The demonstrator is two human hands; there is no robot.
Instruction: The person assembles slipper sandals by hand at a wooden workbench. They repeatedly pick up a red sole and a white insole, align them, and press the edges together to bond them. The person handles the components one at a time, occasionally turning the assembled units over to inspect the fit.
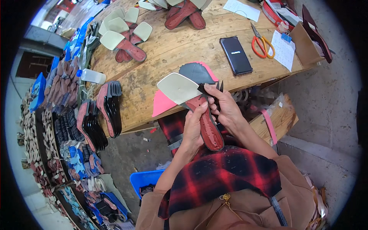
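Note:
My left hand (193,128) is closed round the middle of a half-made slipper, thumb on top. This slipper has a dark red insole (210,132) with its heel end toward me and a cream, wide upper (178,88) at the far end. My right hand (226,105) is closed too, its fingers pinching at the black edge beside the upper. A dark pointed tool (221,85) sticks up from that hand; its kind is mostly hidden. Beneath the slipper, a pink sheet (163,103) and a dark grey piece with a scalloped edge (195,72) lie at the table's front edge.
On the wooden table (153,61) are more slippers (130,50), a phone (236,55), orange-handled scissors (260,44) and a white bottle (92,76). Black soles (109,109) stand stacked at the left edge. Loaded shelves (50,145) run along the left; a blue bin (143,178) stands below.

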